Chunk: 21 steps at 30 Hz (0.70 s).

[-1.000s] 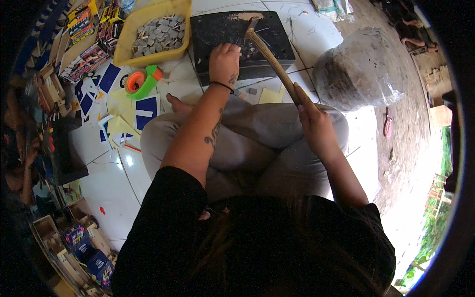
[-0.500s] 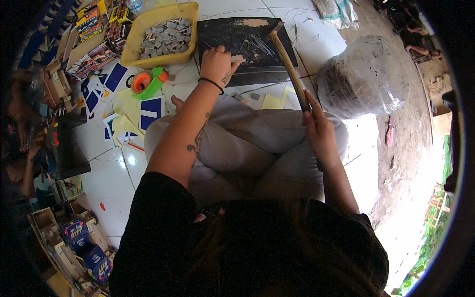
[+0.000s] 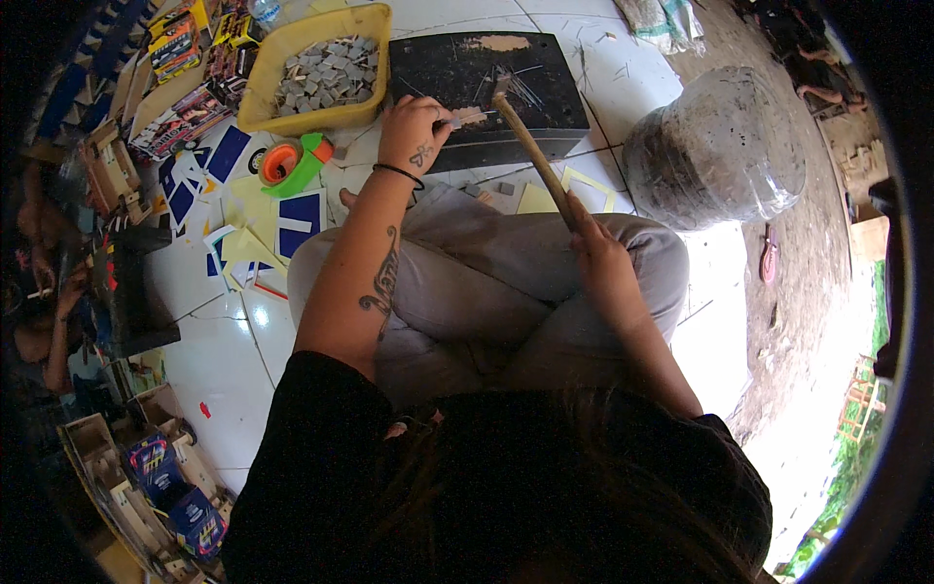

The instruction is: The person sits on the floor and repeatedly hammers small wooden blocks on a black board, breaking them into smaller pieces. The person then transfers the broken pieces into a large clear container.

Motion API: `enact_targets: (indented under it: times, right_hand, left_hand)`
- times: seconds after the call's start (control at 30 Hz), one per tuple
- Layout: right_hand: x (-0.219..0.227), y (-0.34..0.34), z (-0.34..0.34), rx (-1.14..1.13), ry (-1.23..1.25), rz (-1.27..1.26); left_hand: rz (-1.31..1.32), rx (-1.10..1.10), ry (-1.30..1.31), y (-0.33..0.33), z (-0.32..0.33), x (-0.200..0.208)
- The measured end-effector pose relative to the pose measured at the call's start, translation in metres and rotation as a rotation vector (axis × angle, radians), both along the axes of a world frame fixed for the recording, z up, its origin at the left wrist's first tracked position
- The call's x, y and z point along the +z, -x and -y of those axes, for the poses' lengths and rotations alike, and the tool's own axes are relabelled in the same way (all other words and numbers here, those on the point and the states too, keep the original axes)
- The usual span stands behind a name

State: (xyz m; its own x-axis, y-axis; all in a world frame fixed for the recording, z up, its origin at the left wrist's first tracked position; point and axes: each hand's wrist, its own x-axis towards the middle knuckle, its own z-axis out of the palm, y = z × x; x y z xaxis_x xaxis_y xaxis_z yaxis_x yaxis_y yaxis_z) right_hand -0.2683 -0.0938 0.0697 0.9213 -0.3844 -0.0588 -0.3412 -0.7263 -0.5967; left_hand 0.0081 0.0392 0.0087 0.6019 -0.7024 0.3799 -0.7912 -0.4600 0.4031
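Observation:
My right hand is wrapped around the wooden handle of a hammer. The hammer's head is low over a black block in front of my crossed legs. At that block's near left part, my left hand pinches a small flat piece, pale and greyish; a thin nail seems to stick out from it toward the hammer, too small to be sure. Loose nails lie scattered on the block, beyond the hammer head.
A yellow tub of small grey squares stands left of the block. Nearby are a green tape dispenser, sticker scraps and boxed goods. A plastic-wrapped bundle sits at right. Wooden toy trucks stand lower left; another person's hand shows at far left.
The hammer head has come down and left toward the block, my right hand moving left with it. My left hand has shifted slightly left and nearer, and the pinched piece now shows more.

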Motion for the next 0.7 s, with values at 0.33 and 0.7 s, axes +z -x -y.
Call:
enact_targets:
  times: [0.33,0.7]
  right_hand:
    - [0.003,-0.005,-0.006,-0.032,0.107,-0.022]
    - [0.013,0.001,-0.003,-0.104,-0.065,0.045]
  left_hand:
    - [0.030,-0.038,-0.005,-0.005,0.004,-0.006]
    - [-0.204,-0.028,0.160,-0.003,0.004,0.002]
